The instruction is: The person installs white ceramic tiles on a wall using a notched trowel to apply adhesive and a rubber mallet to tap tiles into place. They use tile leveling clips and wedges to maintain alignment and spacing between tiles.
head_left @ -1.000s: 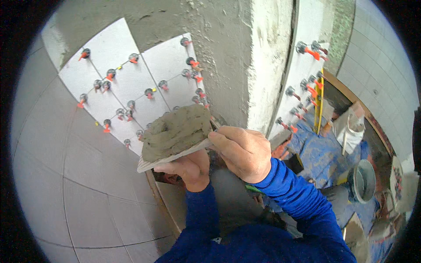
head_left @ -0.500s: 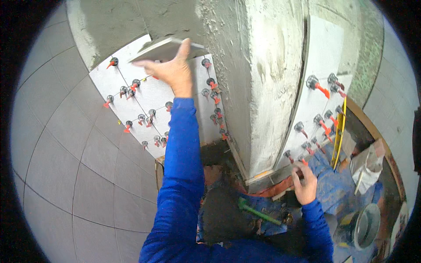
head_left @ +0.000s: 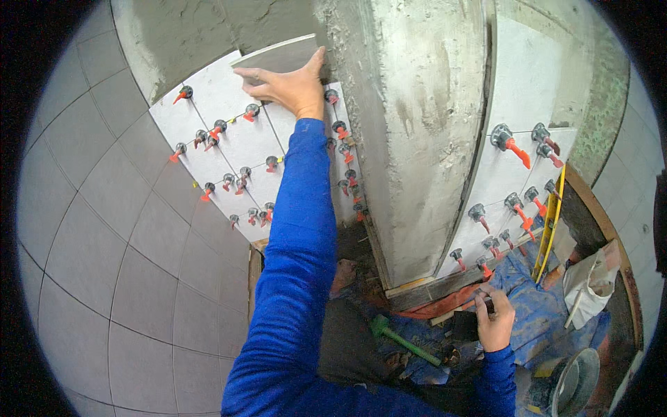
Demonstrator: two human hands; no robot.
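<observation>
High on the wall, my left hand (head_left: 288, 90) spans a grey-white tile (head_left: 288, 54), thumb and fingers stretched toward its opposite sides. The tile lies against the wet grey mortar (head_left: 271, 19), just above a row of white tiles (head_left: 201, 108). Red-handled tile levelling clips (head_left: 218, 128) sit along the joints below. Down on the right, my right hand (head_left: 496, 323) is closed, thumb and fingers curled together. A small dark thing shows by its fingertips, but I cannot make out what it is.
A bare concrete column (head_left: 431, 125) stands between the two tiled faces. White tiles with more clips (head_left: 511, 142) cover the right face. A yellow spirit level (head_left: 549, 222) leans there. Below are a green-handled tool (head_left: 406, 340), a bucket (head_left: 578, 382), a white bag (head_left: 589, 285) and blue sheeting.
The tile has gone from tilted out to flatter against the mortar, with my left hand moving slightly up and right. My right hand has dropped a little away from the clips.
</observation>
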